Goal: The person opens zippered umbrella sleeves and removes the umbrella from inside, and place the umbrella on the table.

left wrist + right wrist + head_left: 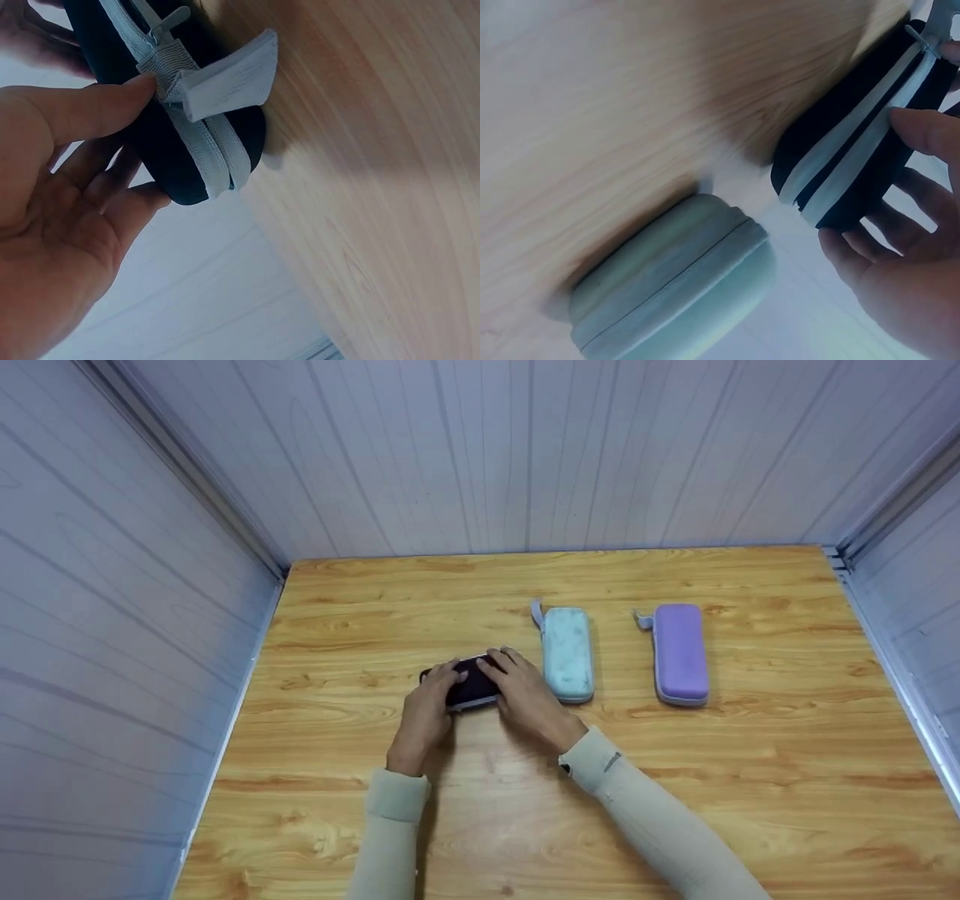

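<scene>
A black zippered case point(472, 681) with grey trim lies on the table, held between both hands. My left hand point(427, 711) grips its left end, fingers over the top and the thumb by the grey fabric loop point(232, 79) and zipper pull point(170, 24). At the other end, my right hand point(531, 697) holds the case with its fingers across the top and the thumb point(926, 135) against the zippered side. Along that side the grey zipper tapes point(855, 161) stand apart, a dark gap between them.
Just right of my right hand lies a mint-green zippered case point(568, 652) with a loop at its far left corner. Farther right is a purple case point(681, 652), also looped. The wooden table point(787, 735) meets panelled walls point(487, 457) at the back and sides.
</scene>
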A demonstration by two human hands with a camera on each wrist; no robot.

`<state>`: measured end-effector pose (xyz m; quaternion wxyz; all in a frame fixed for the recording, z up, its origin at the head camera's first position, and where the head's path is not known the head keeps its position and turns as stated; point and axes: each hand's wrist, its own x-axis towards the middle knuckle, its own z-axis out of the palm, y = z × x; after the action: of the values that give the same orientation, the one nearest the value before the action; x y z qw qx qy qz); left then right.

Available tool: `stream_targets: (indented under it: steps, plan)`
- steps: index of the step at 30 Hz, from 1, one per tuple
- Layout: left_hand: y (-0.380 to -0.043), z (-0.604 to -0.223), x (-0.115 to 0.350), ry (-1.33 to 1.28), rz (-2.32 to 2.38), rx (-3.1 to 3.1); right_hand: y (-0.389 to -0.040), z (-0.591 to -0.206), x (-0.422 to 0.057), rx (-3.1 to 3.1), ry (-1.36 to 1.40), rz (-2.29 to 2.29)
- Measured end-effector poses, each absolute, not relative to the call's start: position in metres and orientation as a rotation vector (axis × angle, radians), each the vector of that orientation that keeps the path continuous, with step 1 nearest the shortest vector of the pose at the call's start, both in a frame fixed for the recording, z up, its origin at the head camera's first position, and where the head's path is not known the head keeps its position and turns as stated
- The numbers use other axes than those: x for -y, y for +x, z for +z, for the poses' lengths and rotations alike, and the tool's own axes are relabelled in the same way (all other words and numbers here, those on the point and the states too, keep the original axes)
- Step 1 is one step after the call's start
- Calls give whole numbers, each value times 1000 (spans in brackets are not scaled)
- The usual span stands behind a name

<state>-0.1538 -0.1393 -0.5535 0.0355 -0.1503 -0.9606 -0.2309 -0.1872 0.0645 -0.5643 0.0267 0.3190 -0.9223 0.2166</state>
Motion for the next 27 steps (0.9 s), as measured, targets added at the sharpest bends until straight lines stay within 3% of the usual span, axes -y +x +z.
stream_targets:
  steps: [27]
  plan:
    - [-143, -562, 122, -183, -701, 2896, -177, -562, -57, 2806, 829, 515]
